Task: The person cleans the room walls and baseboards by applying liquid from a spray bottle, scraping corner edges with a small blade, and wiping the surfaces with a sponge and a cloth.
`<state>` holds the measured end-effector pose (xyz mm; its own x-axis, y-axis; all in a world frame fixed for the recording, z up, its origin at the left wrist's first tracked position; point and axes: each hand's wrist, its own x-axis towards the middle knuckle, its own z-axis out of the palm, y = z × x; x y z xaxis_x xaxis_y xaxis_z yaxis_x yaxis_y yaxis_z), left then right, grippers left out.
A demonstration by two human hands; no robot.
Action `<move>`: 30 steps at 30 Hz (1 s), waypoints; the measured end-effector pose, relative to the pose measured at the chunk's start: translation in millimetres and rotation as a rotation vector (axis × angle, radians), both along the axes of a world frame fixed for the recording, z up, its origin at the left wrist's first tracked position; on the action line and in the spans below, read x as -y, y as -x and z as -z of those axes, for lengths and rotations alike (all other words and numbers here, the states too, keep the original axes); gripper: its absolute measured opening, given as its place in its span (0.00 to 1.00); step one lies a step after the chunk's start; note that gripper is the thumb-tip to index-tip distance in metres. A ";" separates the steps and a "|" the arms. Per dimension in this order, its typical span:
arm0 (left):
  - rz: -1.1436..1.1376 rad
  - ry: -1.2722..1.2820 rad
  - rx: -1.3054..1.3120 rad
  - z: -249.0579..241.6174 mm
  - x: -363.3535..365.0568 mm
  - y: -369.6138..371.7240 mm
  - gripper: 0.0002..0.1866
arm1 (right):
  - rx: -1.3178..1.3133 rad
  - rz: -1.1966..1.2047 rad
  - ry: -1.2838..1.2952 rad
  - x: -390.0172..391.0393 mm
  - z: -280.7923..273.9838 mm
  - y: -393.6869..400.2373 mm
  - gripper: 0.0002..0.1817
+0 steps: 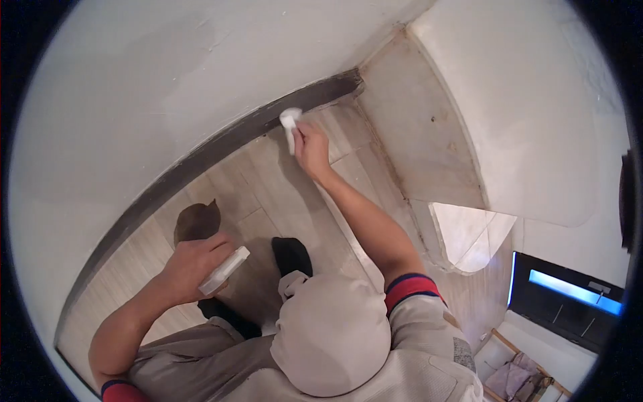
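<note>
My right hand (pixel 312 151) reaches forward with its fingers closed around a small white tool (pixel 291 120). The tool has a pale handle and a wider, slightly blurred head, which overlaps the lower edge of the dark grey baseboard (pixel 251 129). Closer to my body, my left hand (pixel 195 266) grips a white rectangular block-like object (pixel 224 271) between thumb and fingers, tilted over the floor. A dark brown rounded patch (pixel 198 222) with a pointed tip shows just beyond my left hand.
Wood-look flooring (pixel 234 184) runs along the curved-looking grey wall (pixel 154 80). To the right stands a stained pale panel (pixel 418 120) with a cut-out opening (pixel 472 234). My dark-socked foot (pixel 292 255) and beige cap (pixel 331 335) are below. A black appliance (pixel 562 301) is at lower right.
</note>
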<state>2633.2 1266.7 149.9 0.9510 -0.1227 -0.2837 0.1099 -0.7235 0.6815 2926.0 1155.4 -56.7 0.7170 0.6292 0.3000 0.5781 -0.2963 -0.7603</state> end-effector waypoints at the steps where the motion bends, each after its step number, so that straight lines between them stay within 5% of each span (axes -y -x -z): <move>1: -0.003 0.006 -0.006 -2.0 -0.4 0.3 0.26 | -0.176 0.014 -0.123 10.6 -4.3 8.6 0.06; 3: -0.005 0.021 -0.014 -6.9 -2.2 -5.0 0.26 | -0.130 0.148 -0.111 49.2 -37.7 -3.0 0.07; 5: -0.010 0.023 0.005 -3.9 -3.3 -4.2 0.26 | 0.440 0.205 0.051 85.1 -97.3 -40.8 0.10; 10: 0.069 0.037 0.002 10.7 -7.0 1.0 0.26 | 1.163 0.345 0.277 87.8 -201.2 -109.7 0.11; 13: 0.108 0.036 0.034 16.4 -9.6 3.5 0.27 | 1.196 0.070 0.748 90.5 -135.7 -133.7 0.11; 16: 0.122 0.036 0.047 22.6 -12.5 6.4 0.28 | 1.130 -0.064 0.877 78.8 -97.8 -141.9 0.13; 19: 0.107 0.033 0.021 21.2 -13.9 7.9 0.28 | 1.203 0.157 0.763 42.0 -166.0 -140.8 0.19; 23: 0.098 0.042 0.022 9.6 -12.1 3.7 0.28 | 1.443 0.133 0.789 36.9 -160.3 -157.7 0.21; 27: 0.061 0.034 -0.023 -5.7 -17.9 4.3 0.28 | 1.049 -0.160 1.145 71.3 -83.8 -151.4 0.21; 30: 0.014 0.018 -0.023 -2.8 -5.1 2.9 0.28 | 0.460 0.169 0.770 96.6 -48.7 -136.6 0.21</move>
